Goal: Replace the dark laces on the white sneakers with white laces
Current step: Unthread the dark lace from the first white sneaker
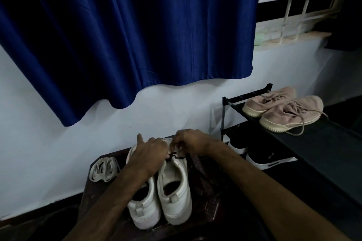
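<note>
Dim room, pale wall (58, 143) across the back. Blue curtain (127, 35) hangs over the 11–12 o'clock part of the view, white window grille (293, 2) at 1 o'clock. Low dark table (90, 191) sits at 6 o'clock, up against the wall.

On it is a pair of white sneakers, side by side & touching, heels toward the camera, toes toward the wall. L sneaker (145, 207) is at 6 o'clock, w/ R sneaker (176, 178) just beside it on its 3 o'clock side. Dark lace (177, 156) shows on the R sneaker as a few crossings at the far end of its opening. L sneaker's eyelet area is hidden under the forearm, so can't tell if it's laced. White laces (104, 169) lie in a loose bundle on the table at 9 o'clock of the pair, near but apart. Dark patterned cloth (203, 180) lies at 3 o'clock of the R sneaker, right against it.

L hand (151, 150) lies over the front of the L sneaker, index finger straight & pointing at the wall, thumb down by the dark lace. Can't tell whether it pinches the lace or just rests there. R hand (193, 142) is over the toe end of the R sneaker, fingers curled down, fingertips pinching the dark lace.

Black shoe rack (323, 152) stands at 3 o'clock, w/ pink sneakers (284, 111) on the top shelf, laces trailing. Black shoes (260, 159) w/ white soles sit on the shelf below.
</note>
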The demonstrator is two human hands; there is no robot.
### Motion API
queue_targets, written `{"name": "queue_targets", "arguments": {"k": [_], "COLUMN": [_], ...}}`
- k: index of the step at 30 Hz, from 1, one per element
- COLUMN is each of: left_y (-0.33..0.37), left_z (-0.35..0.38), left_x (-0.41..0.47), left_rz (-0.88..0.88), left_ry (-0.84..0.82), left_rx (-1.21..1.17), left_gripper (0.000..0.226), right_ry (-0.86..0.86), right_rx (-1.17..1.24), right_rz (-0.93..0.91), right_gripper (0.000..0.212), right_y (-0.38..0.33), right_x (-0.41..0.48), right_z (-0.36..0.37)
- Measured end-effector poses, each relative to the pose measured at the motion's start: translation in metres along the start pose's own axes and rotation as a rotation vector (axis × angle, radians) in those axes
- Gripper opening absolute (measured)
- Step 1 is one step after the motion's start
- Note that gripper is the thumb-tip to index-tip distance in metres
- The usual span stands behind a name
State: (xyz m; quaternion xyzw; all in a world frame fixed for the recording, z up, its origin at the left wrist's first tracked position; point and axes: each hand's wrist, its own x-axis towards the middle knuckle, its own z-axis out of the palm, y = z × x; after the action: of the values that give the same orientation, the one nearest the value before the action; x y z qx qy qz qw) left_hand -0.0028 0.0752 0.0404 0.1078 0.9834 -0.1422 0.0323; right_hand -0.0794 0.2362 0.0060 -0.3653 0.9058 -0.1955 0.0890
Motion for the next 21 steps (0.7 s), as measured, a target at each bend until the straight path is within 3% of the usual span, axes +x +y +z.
{"name": "queue_targets", "arguments": {"k": [3, 7, 12, 14, 16, 21], "left_y": [-0.018, -0.047, -0.035, -0.026, -0.017, -0.014], "left_z": [0.008, 0.018, 0.01, 0.0, -0.004, -0.006], "left_x": [-0.004, -0.012, -0.011, -0.007, -0.004, 0.001], "left_rz": [-0.152, -0.379, -0.167, -0.07, -0.019, -0.039], "left_ry": [0.104, 0.091, 0.288, 0.167, 0.041, 0.064], "left_rx": [-0.048, -0.453, -0.667, -0.653, -0.48, -0.319], "left_gripper": [0.028, 0.023, 0.011, 0.014, 0.017, 0.012], "right_ry": [0.004, -0.018, -0.03, -0.036, -0.025, 0.0], "right_rx": [0.003, 0.041, 0.035, 0.041, 0.054, 0.08], "right_rz": [0.045, 0.074, 0.075, 0.075, 0.078, 0.076], "right_gripper": [0.031, 0.033, 0.032, 0.033, 0.033, 0.031], "right_y": [0.0, 0.001, -0.003, -0.004, -0.004, -0.003], "right_x": [0.0, 0.003, 0.004, 0.004, 0.003, 0.003], "right_z": [0.003, 0.006, 0.005, 0.005, 0.007, 0.012]}}
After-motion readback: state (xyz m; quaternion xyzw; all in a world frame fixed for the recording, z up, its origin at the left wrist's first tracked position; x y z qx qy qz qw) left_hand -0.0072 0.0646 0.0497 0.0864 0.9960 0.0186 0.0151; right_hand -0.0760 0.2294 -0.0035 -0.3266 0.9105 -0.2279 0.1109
